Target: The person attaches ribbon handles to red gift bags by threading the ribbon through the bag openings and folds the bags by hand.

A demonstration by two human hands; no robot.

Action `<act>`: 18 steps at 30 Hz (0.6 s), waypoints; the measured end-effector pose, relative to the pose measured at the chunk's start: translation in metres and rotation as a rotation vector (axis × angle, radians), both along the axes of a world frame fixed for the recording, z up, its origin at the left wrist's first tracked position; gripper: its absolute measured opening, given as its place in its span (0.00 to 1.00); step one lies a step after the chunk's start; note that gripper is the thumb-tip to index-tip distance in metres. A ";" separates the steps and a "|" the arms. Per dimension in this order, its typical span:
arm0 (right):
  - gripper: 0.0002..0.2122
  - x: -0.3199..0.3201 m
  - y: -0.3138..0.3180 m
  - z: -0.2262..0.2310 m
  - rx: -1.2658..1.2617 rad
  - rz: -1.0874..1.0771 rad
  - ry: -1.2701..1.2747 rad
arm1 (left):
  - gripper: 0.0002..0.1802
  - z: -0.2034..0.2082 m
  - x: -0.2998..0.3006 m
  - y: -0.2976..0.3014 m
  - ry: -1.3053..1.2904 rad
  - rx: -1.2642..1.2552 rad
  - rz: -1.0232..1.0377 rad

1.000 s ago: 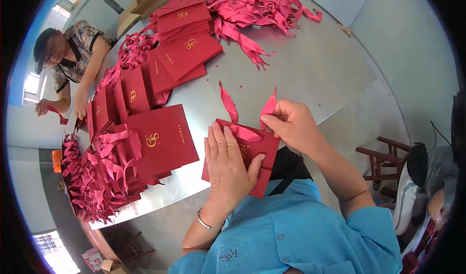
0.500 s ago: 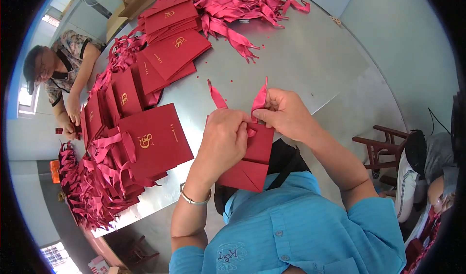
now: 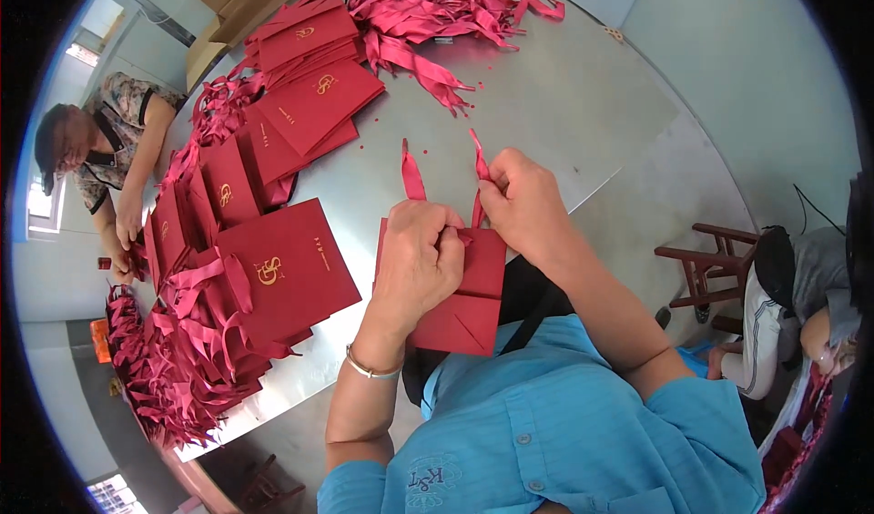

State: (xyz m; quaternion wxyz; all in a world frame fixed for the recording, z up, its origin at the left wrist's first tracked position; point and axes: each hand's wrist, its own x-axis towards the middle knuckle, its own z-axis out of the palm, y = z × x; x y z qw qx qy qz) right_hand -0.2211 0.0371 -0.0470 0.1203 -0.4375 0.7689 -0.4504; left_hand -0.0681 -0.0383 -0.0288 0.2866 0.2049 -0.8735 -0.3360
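A small red paper bag (image 3: 472, 309) lies flat in front of my body, its folded bottom toward me. My left hand (image 3: 421, 257) is closed over the bag's upper left part, the fingertips curled and partly hidden. Beyond that fist one end of a pink ribbon (image 3: 412, 170) sticks out. With thumb and fingers, my right hand (image 3: 528, 200) pinches the other ribbon end (image 3: 479, 156) above the bag's top edge. Between my hands, a short bit of ribbon shows at the bag's edge.
Stacked red bags (image 3: 289, 268) with ribbon handles line the left of the metal table (image 3: 564, 104). A heap of pink ribbons (image 3: 437, 4) lies at the far side. Another person (image 3: 118, 141) works at the left. A wooden stool (image 3: 706, 264) stands right, near a seated person.
My right hand has moved slightly left and up, drawing its ribbon end straighter. The ribbon end beyond my left hand stands more upright. My left hand stays on the bag.
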 end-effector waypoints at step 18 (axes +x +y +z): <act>0.10 0.030 0.039 0.025 -0.438 0.354 0.565 | 0.19 0.018 0.051 0.044 -0.225 -0.387 0.308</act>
